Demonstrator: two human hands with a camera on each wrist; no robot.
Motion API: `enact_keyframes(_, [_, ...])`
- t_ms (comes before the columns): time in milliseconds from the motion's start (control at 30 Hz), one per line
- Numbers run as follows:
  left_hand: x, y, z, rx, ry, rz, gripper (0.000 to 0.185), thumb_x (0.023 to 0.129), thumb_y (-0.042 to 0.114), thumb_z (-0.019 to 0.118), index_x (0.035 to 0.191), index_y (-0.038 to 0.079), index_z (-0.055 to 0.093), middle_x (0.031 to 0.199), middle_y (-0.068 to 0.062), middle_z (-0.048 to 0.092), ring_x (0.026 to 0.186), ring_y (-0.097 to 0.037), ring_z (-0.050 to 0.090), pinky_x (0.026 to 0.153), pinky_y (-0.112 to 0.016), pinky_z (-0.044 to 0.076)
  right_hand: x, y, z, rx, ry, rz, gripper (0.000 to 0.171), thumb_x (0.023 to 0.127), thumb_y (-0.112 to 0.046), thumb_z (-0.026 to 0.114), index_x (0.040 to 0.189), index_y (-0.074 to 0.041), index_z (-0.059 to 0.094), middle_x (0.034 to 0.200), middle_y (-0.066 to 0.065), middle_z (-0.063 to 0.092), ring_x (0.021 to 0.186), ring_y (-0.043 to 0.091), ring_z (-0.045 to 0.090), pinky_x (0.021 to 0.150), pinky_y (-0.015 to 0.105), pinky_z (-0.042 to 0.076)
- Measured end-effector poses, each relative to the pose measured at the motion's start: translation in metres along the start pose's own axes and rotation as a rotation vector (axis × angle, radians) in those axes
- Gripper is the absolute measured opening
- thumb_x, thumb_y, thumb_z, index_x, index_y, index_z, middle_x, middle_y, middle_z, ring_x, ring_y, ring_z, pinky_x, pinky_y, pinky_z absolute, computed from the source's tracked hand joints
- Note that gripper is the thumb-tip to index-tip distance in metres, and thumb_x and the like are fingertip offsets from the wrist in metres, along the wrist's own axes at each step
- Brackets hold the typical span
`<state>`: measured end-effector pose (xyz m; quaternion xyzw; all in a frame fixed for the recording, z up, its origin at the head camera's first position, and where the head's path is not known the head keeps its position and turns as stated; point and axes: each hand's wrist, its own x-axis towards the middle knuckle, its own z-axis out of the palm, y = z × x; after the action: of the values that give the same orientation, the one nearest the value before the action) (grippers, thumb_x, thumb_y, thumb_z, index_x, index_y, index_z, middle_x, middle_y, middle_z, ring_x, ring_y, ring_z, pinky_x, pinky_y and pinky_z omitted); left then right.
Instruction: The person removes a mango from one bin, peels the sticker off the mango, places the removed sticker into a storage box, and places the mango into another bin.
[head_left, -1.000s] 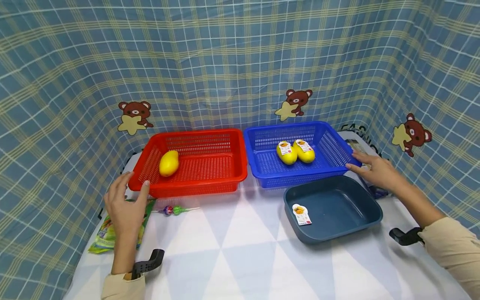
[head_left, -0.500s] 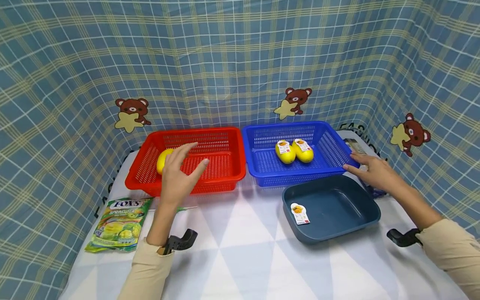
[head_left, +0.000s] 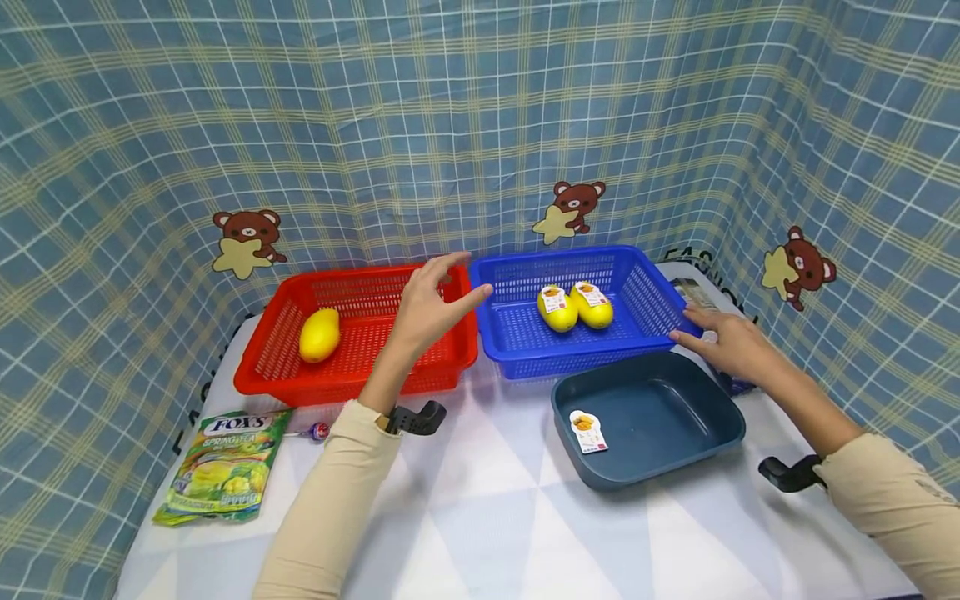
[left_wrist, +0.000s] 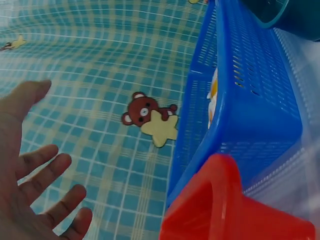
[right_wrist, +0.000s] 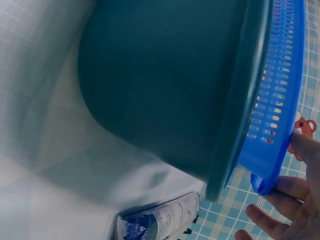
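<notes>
Two labelled mangoes lay in the blue basket (light, rigid, best taken by its rim); right hand rested spread on its right rim, left hand spread above its left edge.

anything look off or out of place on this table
One thing: a loose fruit label lies alone on the floor of the dark teal tray, with no fruit under it. The two yellow fruits in the blue basket wear similar labels. Nothing looks spilled or damaged.

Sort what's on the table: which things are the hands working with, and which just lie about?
In hand: left hand, right hand, blue basket, two labelled mangoes.
Lying about: red basket, its mango, dark tray, sweets bag, lollipop.
</notes>
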<state>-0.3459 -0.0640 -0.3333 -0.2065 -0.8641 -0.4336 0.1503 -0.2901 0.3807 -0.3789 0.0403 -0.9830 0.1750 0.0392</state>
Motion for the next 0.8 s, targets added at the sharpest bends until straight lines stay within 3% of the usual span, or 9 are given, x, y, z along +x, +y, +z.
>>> enact_keyframes(300, [0.041,0.011,0.033,0.028,-0.150,-0.036,0.079,0.083,0.061,0.070,0.149,0.022,0.049,0.148,-0.001,0.049,0.126,-0.027,0.045,0.098,-0.046,0.046,-0.001,-0.002,-0.001,-0.003,0.006,-0.025,0.081,0.097,-0.052,0.060,0.148,0.008,0.038,0.150,0.035,0.032,0.136,0.058,0.028,0.102,0.076,0.024])
enact_keyframes(533, [0.065,0.004,0.058,0.166,-0.211,-0.034,0.078,0.084,0.063,0.067,0.148,0.023,0.049,0.152,-0.002,0.045,0.136,-0.027,0.036,0.111,-0.051,0.032,-0.003,-0.003,0.005,0.011,-0.021,-0.029,0.082,0.097,-0.052,0.059,0.148,0.009,0.037,0.150,0.036,0.032,0.134,0.059,0.030,0.099,0.077,0.026])
enact_keyframes(800, [0.093,-0.001,0.085,0.125,-0.263,-0.076,0.081,0.083,0.068,0.065,0.149,0.024,0.047,0.153,-0.001,0.043,0.140,-0.027,0.033,0.113,-0.053,0.028,-0.004,-0.002,-0.001,-0.023,-0.014,-0.037,0.081,0.098,-0.053,0.056,0.148,0.007,0.037,0.151,0.034,0.030,0.132,0.061,0.030,0.098,0.079,0.025])
